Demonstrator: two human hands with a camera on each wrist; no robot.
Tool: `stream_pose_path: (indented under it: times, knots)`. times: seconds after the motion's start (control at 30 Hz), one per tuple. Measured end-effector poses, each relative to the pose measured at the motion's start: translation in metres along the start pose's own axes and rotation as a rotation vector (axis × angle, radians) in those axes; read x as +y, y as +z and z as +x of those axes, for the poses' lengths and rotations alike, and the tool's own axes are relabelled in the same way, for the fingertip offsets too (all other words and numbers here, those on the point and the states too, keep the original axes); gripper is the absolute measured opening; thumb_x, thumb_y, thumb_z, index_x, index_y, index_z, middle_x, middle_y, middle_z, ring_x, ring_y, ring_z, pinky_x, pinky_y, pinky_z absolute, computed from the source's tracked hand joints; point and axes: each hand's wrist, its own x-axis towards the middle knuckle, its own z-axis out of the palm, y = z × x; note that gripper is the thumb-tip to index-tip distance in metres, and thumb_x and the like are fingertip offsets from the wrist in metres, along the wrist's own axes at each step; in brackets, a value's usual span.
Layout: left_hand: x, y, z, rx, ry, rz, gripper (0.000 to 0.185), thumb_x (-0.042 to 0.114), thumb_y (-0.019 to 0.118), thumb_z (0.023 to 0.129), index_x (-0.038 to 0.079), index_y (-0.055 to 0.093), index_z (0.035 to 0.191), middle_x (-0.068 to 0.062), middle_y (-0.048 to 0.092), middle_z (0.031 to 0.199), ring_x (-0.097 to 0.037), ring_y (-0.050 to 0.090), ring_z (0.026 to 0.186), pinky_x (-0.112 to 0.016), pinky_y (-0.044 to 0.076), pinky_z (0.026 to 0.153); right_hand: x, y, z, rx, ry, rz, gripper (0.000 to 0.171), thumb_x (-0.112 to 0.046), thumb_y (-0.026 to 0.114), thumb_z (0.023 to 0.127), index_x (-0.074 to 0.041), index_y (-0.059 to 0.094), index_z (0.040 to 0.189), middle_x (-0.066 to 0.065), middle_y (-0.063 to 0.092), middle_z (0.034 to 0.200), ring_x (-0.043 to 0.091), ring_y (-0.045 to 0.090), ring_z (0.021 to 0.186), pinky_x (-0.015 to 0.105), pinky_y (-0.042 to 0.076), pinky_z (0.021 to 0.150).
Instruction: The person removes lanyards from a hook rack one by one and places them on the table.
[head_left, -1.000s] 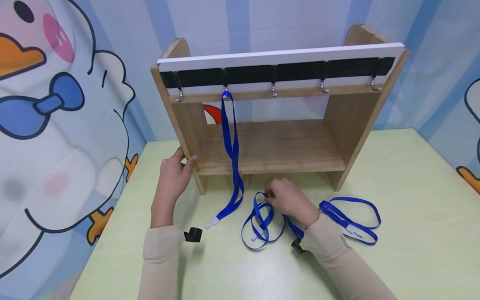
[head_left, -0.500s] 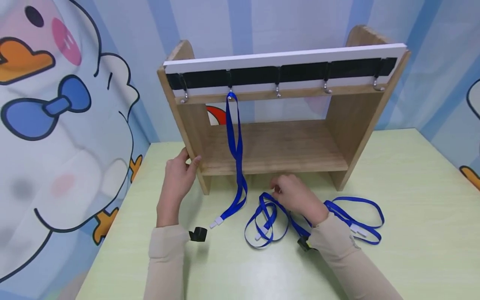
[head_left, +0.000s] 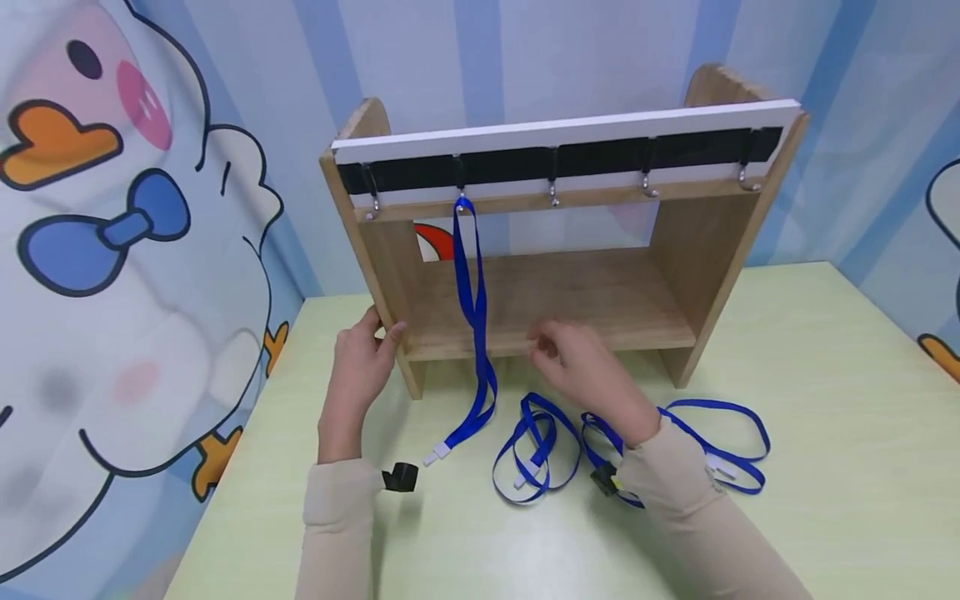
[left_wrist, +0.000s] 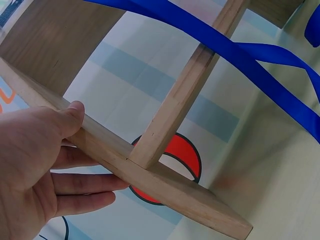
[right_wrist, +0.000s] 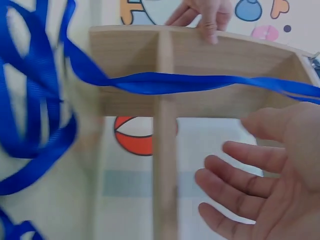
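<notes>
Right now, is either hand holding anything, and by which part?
The left hand grips the wooden rack by its left side panel; the right hand holds nothing.

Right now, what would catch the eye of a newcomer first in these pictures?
A wooden rack stands on the pale green table, with one blue strap hanging from a hook. The left hand grips the rack's side; the right hand is open above more straps lying on the table.
</notes>
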Motion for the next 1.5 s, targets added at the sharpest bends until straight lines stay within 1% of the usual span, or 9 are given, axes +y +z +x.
stream_pose_path:
  times: [0.17, 0.3, 0.6, 0.7, 0.9, 1.07, 1.2, 1.33, 1.5]
  knots:
    - [0.000, 0.000, -0.001, 0.006, 0.020, -0.008, 0.044, 0.023, 0.056, 0.106, -0.003, 0.052, 0.142, -0.024, 0.065, 0.128, -0.036, 0.072, 0.101, -0.045, 0.058, 0.069, -0.017, -0.009, 0.014, 0.089, -0.058, 0.025, 0.027, -0.020, 0.063, 0.102, 0.003, 0.066, 0.117, 0.009, 0.070, 0.092, 0.021, 0.065, 0.081, 0.035, 0.057, 0.071]
    - [-0.001, 0.001, -0.001, 0.009, 0.020, -0.012, 0.043, 0.022, 0.057, 0.106, -0.002, 0.052, 0.142, -0.023, 0.065, 0.128, -0.036, 0.072, 0.101, -0.046, 0.059, 0.071, -0.027, -0.015, 0.024, 0.140, -0.085, 0.053, 0.030, -0.021, 0.060, 0.104, 0.001, 0.064, 0.124, 0.010, 0.070, 0.094, 0.021, 0.063, 0.081, 0.035, 0.055, 0.071]
    - [0.000, 0.000, -0.001, 0.023, 0.040, -0.003, 0.043, 0.021, 0.058, 0.105, -0.002, 0.054, 0.140, -0.024, 0.066, 0.127, -0.036, 0.072, 0.099, -0.048, 0.060, 0.073, -0.043, -0.023, 0.041, 0.204, -0.105, 0.132, 0.032, -0.019, 0.060, 0.104, 0.000, 0.061, 0.130, 0.010, 0.070, 0.096, 0.022, 0.062, 0.079, 0.034, 0.054, 0.070]
    - [0.000, 0.000, -0.001, 0.024, 0.035, 0.003, 0.043, 0.022, 0.058, 0.105, -0.002, 0.054, 0.140, -0.023, 0.065, 0.128, -0.036, 0.072, 0.099, -0.048, 0.060, 0.073, -0.050, -0.024, 0.047, 0.233, -0.126, 0.156, 0.030, -0.017, 0.061, 0.103, 0.000, 0.062, 0.128, 0.010, 0.070, 0.095, 0.021, 0.063, 0.077, 0.033, 0.054, 0.070]
    - [-0.001, 0.000, -0.001, 0.034, 0.035, 0.008, 0.043, 0.021, 0.058, 0.105, -0.003, 0.053, 0.140, -0.024, 0.065, 0.128, -0.036, 0.073, 0.098, -0.046, 0.060, 0.070, -0.063, -0.025, 0.057, 0.318, -0.155, 0.205, 0.026, -0.016, 0.064, 0.101, 0.004, 0.066, 0.120, 0.010, 0.070, 0.088, 0.019, 0.060, 0.068, 0.033, 0.052, 0.062]
    - [-0.002, 0.003, 0.000, 0.031, 0.030, -0.008, 0.042, 0.020, 0.059, 0.105, -0.003, 0.053, 0.141, -0.023, 0.065, 0.129, -0.036, 0.073, 0.097, -0.046, 0.060, 0.071, -0.072, -0.028, 0.063, 0.361, -0.169, 0.233, 0.028, -0.014, 0.064, 0.101, 0.005, 0.066, 0.121, 0.009, 0.068, 0.083, 0.019, 0.057, 0.066, 0.031, 0.048, 0.059]
    - [-0.001, 0.003, 0.000, 0.026, 0.023, -0.016, 0.043, 0.021, 0.058, 0.105, -0.002, 0.053, 0.141, -0.023, 0.065, 0.128, -0.036, 0.073, 0.098, -0.045, 0.060, 0.071, -0.079, -0.031, 0.069, 0.381, -0.174, 0.262, 0.027, -0.016, 0.061, 0.103, 0.004, 0.067, 0.121, 0.007, 0.065, 0.081, 0.019, 0.053, 0.065, 0.030, 0.043, 0.056]
    - [-0.001, 0.003, 0.000, 0.026, 0.025, -0.016, 0.043, 0.021, 0.058, 0.105, -0.002, 0.054, 0.141, -0.024, 0.066, 0.127, -0.035, 0.073, 0.099, -0.044, 0.059, 0.069, -0.085, -0.032, 0.073, 0.385, -0.171, 0.333, 0.025, -0.015, 0.056, 0.106, 0.004, 0.069, 0.117, 0.008, 0.059, 0.076, 0.020, 0.049, 0.064, 0.029, 0.038, 0.056]
    - [-0.001, 0.001, 0.000, 0.033, 0.032, -0.014, 0.042, 0.021, 0.059, 0.105, -0.002, 0.054, 0.140, -0.023, 0.065, 0.128, -0.035, 0.073, 0.097, -0.044, 0.059, 0.069, -0.088, -0.030, 0.075, 0.381, -0.138, 0.417, 0.022, -0.011, 0.055, 0.106, 0.005, 0.069, 0.111, 0.012, 0.059, 0.078, 0.022, 0.048, 0.066, 0.028, 0.037, 0.057]
